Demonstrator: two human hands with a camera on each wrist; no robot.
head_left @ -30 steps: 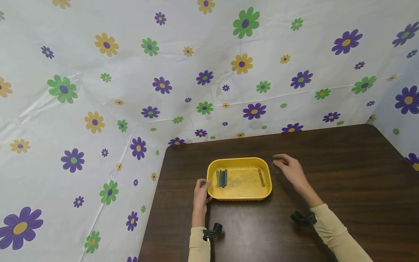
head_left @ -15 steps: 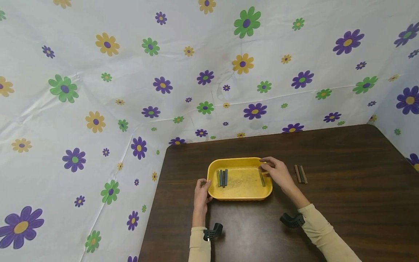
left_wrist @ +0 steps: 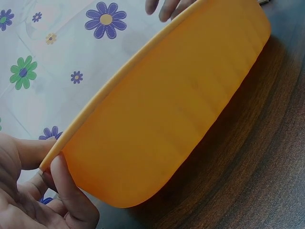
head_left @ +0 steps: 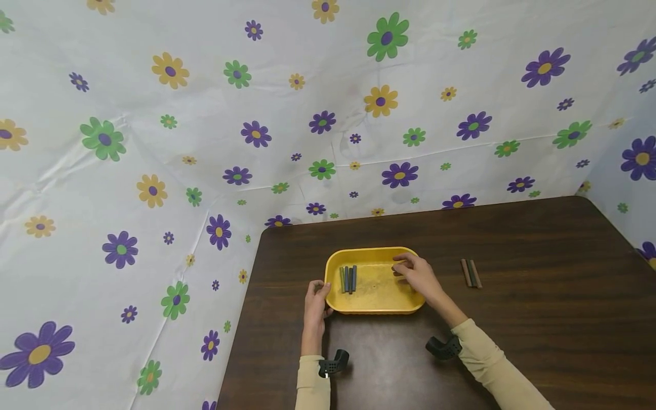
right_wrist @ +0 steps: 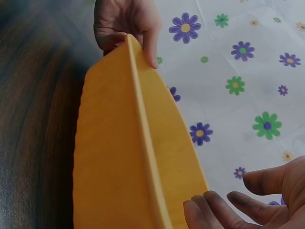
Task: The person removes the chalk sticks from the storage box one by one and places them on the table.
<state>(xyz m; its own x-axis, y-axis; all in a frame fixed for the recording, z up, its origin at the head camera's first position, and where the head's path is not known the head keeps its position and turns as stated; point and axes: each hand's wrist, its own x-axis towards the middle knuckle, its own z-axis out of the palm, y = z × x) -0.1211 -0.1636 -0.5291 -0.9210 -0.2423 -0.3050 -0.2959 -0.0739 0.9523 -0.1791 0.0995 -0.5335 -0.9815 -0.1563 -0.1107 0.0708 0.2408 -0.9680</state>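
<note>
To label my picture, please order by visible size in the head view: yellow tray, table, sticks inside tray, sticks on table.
1. Table
2. Yellow tray
3. Sticks inside tray, sticks on table: too alike

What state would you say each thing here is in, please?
Yellow tray: upright, open-topped.
Four sticks: lying side by side in the tray's left part.
Three sticks: lying side by side on the table.
Left hand: gripping the tray's left end.
Right hand: over the tray's right part; grip unclear.
Flowered sheet: creased.
</note>
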